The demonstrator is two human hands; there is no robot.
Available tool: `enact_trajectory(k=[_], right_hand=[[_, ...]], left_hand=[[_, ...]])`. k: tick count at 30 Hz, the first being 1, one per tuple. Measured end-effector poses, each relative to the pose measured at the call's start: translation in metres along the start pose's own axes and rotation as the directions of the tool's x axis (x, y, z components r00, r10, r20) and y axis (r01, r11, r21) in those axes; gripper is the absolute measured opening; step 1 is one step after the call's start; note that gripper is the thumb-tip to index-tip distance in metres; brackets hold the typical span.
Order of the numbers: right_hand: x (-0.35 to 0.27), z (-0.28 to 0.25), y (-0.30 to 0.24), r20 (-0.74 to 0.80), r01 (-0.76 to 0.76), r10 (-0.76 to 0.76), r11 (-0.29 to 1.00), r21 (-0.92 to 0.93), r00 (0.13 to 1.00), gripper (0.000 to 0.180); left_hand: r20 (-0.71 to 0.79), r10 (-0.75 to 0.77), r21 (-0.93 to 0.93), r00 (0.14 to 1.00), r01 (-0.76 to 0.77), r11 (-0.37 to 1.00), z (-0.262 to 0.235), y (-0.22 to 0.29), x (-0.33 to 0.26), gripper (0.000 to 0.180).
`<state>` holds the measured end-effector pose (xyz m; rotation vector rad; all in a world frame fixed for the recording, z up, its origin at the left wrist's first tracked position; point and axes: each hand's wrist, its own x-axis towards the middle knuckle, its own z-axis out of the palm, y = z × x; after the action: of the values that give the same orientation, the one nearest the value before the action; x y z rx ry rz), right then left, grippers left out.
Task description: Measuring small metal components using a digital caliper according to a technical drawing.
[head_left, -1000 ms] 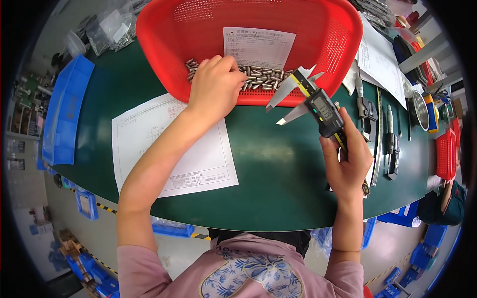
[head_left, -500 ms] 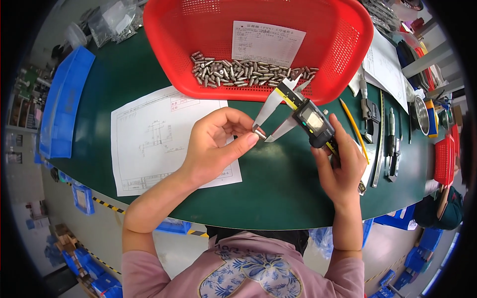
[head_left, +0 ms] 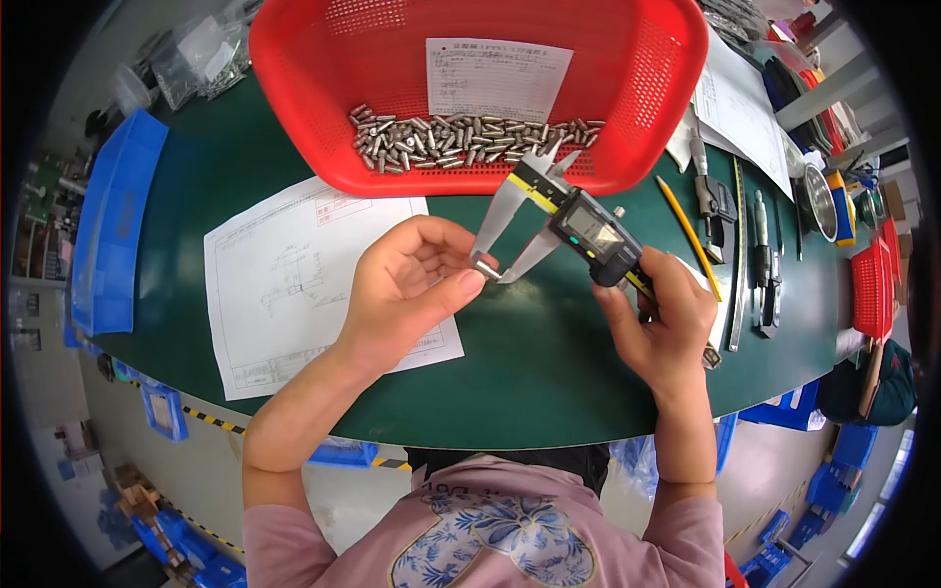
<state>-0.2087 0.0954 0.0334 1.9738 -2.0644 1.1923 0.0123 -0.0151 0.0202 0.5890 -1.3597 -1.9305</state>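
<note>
Between the thumb and fingers of my left hand (head_left: 412, 284) is a small metal pin (head_left: 487, 270), held lengthwise between the jaws of a digital caliper (head_left: 591, 235). My right hand (head_left: 662, 318) grips the caliper's body, with the thumb beneath its display housing. Both jaw tips are at the pin's two ends; whether they press on it I cannot tell. Just beyond the hands stands a red perforated basket (head_left: 294, 127) with many similar metal pins (head_left: 470, 140) and a printed sheet (head_left: 498, 80) inside. Under my left hand lies a paper drawing (head_left: 265, 323).
To the right on the green table (head_left: 549, 392) lie a yellow pencil (head_left: 689, 235), a steel ruler (head_left: 737, 265), a micrometer (head_left: 716, 201) and another measuring tool (head_left: 767, 274). A blue bin (head_left: 118, 225) is at the left, and a metal bowl (head_left: 818, 204) at the far right.
The caliper's jaws have closed in around the pin's ends. Basket, drawing and both hands sit slightly further left in the picture, as the view has shifted.
</note>
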Motion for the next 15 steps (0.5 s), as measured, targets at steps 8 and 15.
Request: enact_trajectory(k=[8,15], right_hand=[[0.0034,0.0001,-0.0012,0.082,0.005,-0.004,1.000,-0.016,0.997,0.038],[0.0031,-0.0016,-0.0007,0.088,0.020,-0.015,0.998,-0.053,0.996,0.036]], left_hand=[[0.014,0.027,-0.047,1.000,-0.026,0.999,-0.0013,-0.0044,-0.0013,0.018],[0.015,0.016,-0.027,1.000,-0.015,1.000,-0.0022,-0.0039,-0.0024,0.018]])
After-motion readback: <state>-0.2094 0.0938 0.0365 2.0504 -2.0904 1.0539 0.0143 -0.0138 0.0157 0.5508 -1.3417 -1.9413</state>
